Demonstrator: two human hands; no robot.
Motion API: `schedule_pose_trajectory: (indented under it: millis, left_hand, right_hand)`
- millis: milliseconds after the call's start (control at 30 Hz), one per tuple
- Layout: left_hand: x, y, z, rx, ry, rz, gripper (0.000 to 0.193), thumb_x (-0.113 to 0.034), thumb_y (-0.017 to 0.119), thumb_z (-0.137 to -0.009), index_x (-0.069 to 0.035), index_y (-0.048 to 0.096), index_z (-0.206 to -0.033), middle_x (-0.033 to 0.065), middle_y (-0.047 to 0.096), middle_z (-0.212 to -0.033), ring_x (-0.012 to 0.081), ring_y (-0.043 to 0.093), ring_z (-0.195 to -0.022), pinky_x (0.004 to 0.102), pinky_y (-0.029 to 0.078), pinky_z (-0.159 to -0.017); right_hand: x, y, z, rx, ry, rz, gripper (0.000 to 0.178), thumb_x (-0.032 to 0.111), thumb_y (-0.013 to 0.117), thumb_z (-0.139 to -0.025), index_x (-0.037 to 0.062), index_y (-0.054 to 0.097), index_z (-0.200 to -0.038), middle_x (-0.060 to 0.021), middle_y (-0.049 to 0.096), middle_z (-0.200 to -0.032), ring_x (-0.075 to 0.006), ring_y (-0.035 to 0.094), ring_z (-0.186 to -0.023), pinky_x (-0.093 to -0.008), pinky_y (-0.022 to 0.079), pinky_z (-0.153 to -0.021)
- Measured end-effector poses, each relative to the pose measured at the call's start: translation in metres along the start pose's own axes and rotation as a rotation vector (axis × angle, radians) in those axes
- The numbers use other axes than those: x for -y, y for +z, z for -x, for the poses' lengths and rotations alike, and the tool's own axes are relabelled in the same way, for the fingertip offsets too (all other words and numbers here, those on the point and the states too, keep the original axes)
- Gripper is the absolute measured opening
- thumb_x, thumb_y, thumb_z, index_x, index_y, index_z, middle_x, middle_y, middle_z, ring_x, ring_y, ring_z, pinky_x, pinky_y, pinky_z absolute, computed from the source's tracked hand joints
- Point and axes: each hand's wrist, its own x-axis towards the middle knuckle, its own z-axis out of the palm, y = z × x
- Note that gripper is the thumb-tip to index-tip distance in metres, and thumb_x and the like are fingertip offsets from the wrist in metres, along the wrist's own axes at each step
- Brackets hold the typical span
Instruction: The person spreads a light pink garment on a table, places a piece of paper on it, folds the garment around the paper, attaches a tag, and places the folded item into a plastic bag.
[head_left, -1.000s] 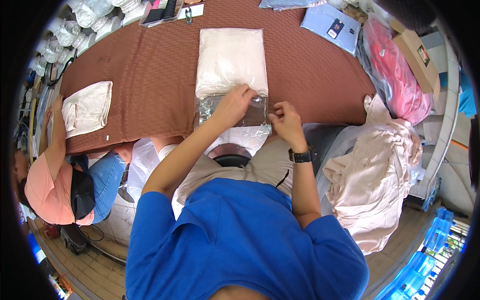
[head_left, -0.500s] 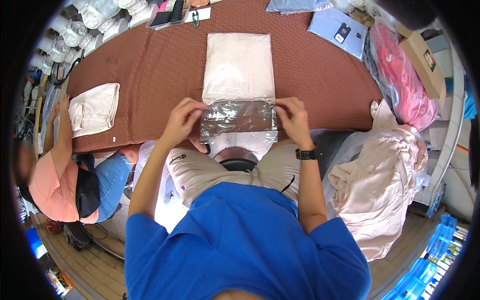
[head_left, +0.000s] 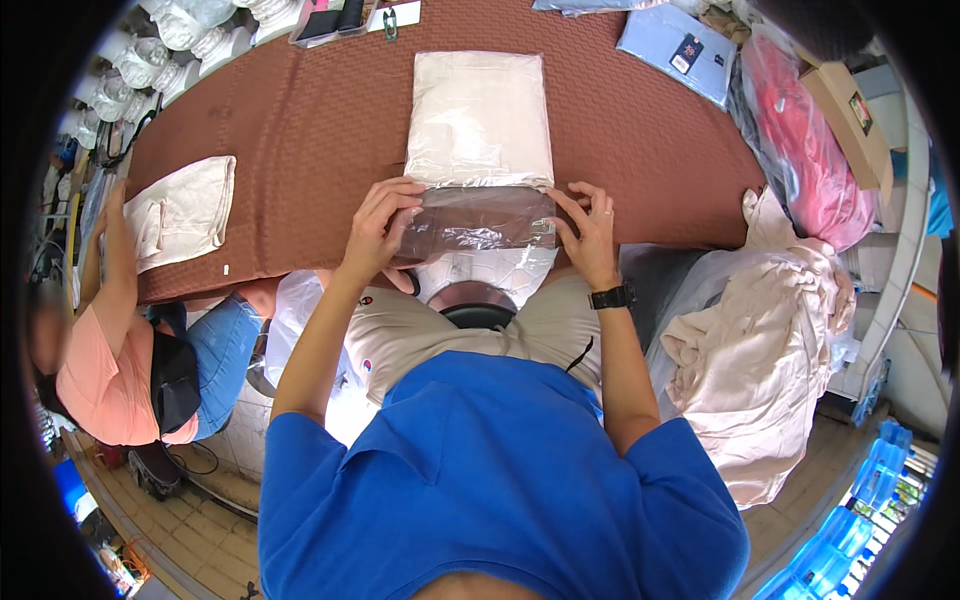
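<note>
A folded cream garment [head_left: 480,115] lies flat in a clear plastic bag [head_left: 478,215] on the table in front of me. The bag's loose end stretches toward me over the table's near edge. My left hand [head_left: 382,218] grips the left side of this end, fingers bent and thumb below. At its right side, my right hand [head_left: 588,228] holds the film near its thumb and index finger, the other fingers raised. Light glints on the film and blurs exactly where the fingertips meet it.
Another person's arms [head_left: 120,240] rest by a folded cream garment [head_left: 190,212] at the left. A bagged blue shirt [head_left: 678,55], pink bagged goods [head_left: 800,130] and a cardboard box [head_left: 850,125] are at the back right. Cream cloth [head_left: 750,370] is heaped beside me.
The bagged garment sits slightly farther up in the picture. My hands have shifted up a little with the loose end, and the fingers of my right hand are more spread.
</note>
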Motion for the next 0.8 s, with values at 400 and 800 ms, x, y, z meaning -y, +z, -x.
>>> schedule_pose_trajectory:
  millis: [400, 800]
  left_hand:
    - [0.006, 0.006, 0.004, 0.007, -0.052, -0.009, 0.012, 0.009, 0.061, -0.085, 0.001, 0.062, -0.094, 0.0135, 0.072, -0.105, 0.0294, 0.067, -0.099, 0.0384, 0.053, -0.087]
    - [0.01, 0.033, -0.014, -0.189, -0.553, -0.081, 0.02, -0.02, 0.049, -0.102, -0.005, 0.058, -0.093, 0.0152, 0.068, -0.077, 0.0372, 0.066, -0.075, 0.0443, 0.05, -0.069]
  right_hand:
    - [-0.003, 0.013, -0.024, -0.036, -0.195, -0.151, 0.02, 0.002, 0.074, -0.079, 0.0058, 0.072, -0.098, -0.0072, 0.07, -0.099, -0.0286, 0.058, -0.093, -0.0387, 0.046, -0.082]
    - [-0.025, 0.041, -0.049, -0.106, 0.003, -0.12, 0.008, 0.013, 0.059, -0.096, 0.005, 0.062, -0.093, -0.0154, 0.064, -0.08, -0.0363, 0.059, -0.077, -0.0461, 0.047, -0.069]
